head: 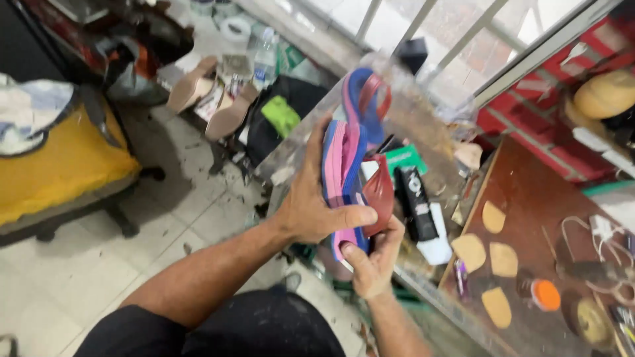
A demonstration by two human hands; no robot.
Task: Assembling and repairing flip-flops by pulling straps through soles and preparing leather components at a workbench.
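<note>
Pink-and-blue sandal [344,165] clamped in left hand [307,205] and right hand [374,264] grips, beside green-labelled package [405,158].

Two sandals [350,152], four tan cutouts [493,217]

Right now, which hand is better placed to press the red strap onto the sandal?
Probably the right hand: its fingers already touch the red strap from below. The left hand grips the pink-and-blue sandal.
</note>
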